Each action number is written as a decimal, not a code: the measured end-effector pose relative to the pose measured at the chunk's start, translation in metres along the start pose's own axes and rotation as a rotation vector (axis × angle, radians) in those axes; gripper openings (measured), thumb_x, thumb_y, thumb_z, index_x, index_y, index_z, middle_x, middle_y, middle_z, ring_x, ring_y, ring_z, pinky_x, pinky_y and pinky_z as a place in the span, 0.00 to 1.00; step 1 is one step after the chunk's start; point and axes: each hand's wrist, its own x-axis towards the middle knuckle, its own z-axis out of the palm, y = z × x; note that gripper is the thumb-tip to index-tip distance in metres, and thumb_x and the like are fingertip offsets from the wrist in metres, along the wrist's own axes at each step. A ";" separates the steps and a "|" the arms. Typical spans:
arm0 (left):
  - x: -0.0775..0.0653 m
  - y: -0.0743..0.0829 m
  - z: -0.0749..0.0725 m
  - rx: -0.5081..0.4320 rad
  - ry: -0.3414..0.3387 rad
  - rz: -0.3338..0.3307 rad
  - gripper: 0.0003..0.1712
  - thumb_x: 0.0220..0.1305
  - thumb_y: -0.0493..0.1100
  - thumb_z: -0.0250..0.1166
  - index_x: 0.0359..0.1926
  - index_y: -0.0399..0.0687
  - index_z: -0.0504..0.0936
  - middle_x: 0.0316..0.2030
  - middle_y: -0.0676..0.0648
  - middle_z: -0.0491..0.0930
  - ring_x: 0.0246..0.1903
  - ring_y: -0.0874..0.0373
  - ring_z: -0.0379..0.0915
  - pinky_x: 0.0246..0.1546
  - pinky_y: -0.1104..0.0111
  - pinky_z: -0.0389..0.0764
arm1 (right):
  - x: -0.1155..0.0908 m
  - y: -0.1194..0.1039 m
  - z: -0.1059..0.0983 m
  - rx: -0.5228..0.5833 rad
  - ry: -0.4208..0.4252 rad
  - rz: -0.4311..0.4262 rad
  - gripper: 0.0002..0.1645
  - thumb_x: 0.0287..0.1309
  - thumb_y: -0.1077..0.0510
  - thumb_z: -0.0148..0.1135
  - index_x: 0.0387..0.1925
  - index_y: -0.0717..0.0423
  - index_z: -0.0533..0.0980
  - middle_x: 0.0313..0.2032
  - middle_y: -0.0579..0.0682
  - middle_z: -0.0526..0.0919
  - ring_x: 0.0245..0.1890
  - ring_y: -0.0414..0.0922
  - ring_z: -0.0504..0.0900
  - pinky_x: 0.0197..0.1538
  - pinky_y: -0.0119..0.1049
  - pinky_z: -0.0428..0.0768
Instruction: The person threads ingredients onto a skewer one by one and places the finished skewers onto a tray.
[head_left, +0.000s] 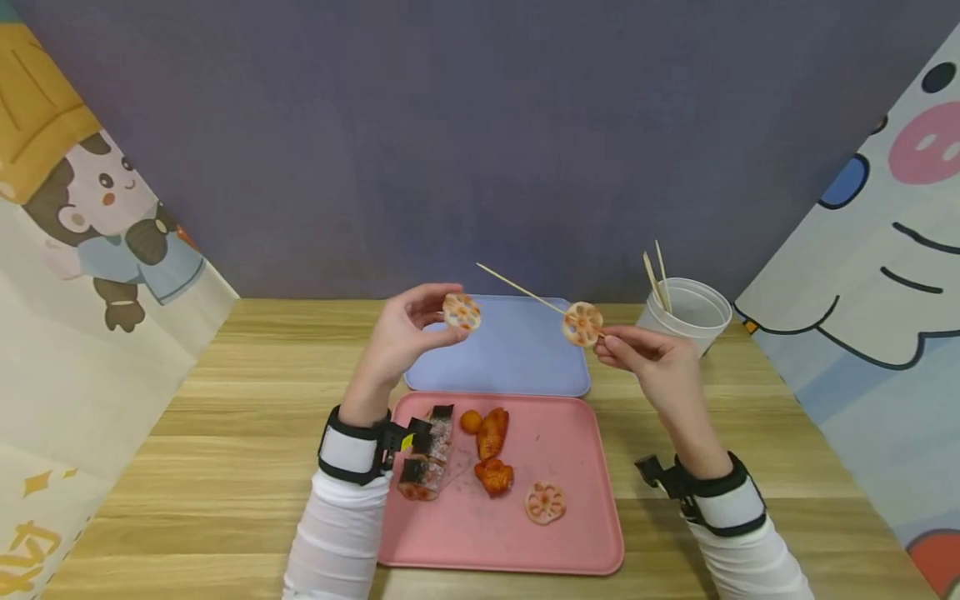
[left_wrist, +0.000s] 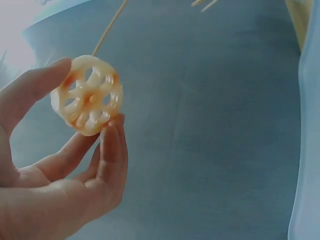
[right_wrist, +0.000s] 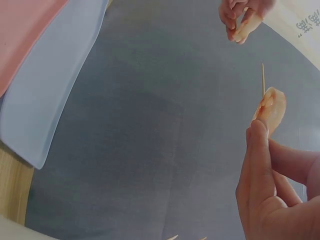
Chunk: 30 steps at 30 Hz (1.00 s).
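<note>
My left hand (head_left: 401,333) pinches a lotus root slice (head_left: 462,312) by its edges, thumb on one side and fingers on the other. The left wrist view shows that slice (left_wrist: 89,95) face-on, with its holes visible. Over on the right, my right hand (head_left: 660,362) pinches a thin wooden skewer (head_left: 517,287) near its lower end. A second lotus root slice (head_left: 582,324) is threaded on the skewer, close to the right fingertips. The skewer's bare tip points up and left, toward the left hand. In the right wrist view the threaded slice (right_wrist: 274,107) appears edge-on.
Below the hands lies a pink tray (head_left: 585,542) with another lotus root slice (head_left: 545,503), orange-brown meat pieces (head_left: 492,433), a small round ball (head_left: 471,422) and dark-skinned pieces (head_left: 422,477). Behind it is a blue tray (head_left: 517,367). A white cup (head_left: 701,312) holds skewers (head_left: 657,279).
</note>
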 end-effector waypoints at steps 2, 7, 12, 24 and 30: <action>0.000 0.001 -0.003 -0.064 0.025 0.018 0.30 0.52 0.26 0.68 0.58 0.33 0.74 0.46 0.44 0.78 0.43 0.57 0.76 0.48 0.69 0.77 | 0.001 0.000 0.002 -0.001 -0.009 0.003 0.19 0.57 0.66 0.63 0.45 0.81 0.75 0.31 0.46 0.87 0.32 0.40 0.87 0.38 0.33 0.83; 0.000 0.004 -0.007 -0.222 0.071 0.025 0.29 0.55 0.25 0.63 0.60 0.29 0.70 0.45 0.47 0.78 0.43 0.59 0.77 0.46 0.72 0.79 | 0.003 0.001 0.008 -0.010 -0.020 0.012 0.19 0.56 0.67 0.63 0.44 0.81 0.75 0.31 0.45 0.87 0.31 0.39 0.87 0.37 0.33 0.83; 0.000 0.008 -0.008 -0.353 0.106 0.037 0.28 0.57 0.22 0.59 0.61 0.29 0.69 0.46 0.46 0.77 0.43 0.58 0.77 0.44 0.73 0.80 | 0.004 0.000 0.013 -0.020 -0.033 0.018 0.18 0.56 0.66 0.64 0.44 0.80 0.76 0.31 0.44 0.87 0.31 0.39 0.87 0.37 0.33 0.83; 0.000 0.010 -0.011 -0.610 0.182 0.100 0.17 0.61 0.26 0.57 0.52 0.34 0.75 0.46 0.44 0.79 0.43 0.57 0.77 0.47 0.72 0.79 | -0.007 -0.004 0.017 -0.136 -0.074 0.003 0.17 0.58 0.64 0.63 0.43 0.76 0.78 0.30 0.42 0.87 0.30 0.40 0.87 0.37 0.35 0.84; -0.002 0.010 -0.012 -0.646 0.194 0.100 0.18 0.61 0.27 0.58 0.54 0.31 0.74 0.51 0.40 0.77 0.46 0.56 0.78 0.49 0.71 0.78 | -0.011 -0.004 0.017 -0.139 -0.088 0.010 0.16 0.58 0.64 0.62 0.43 0.76 0.78 0.30 0.43 0.87 0.30 0.40 0.87 0.37 0.36 0.83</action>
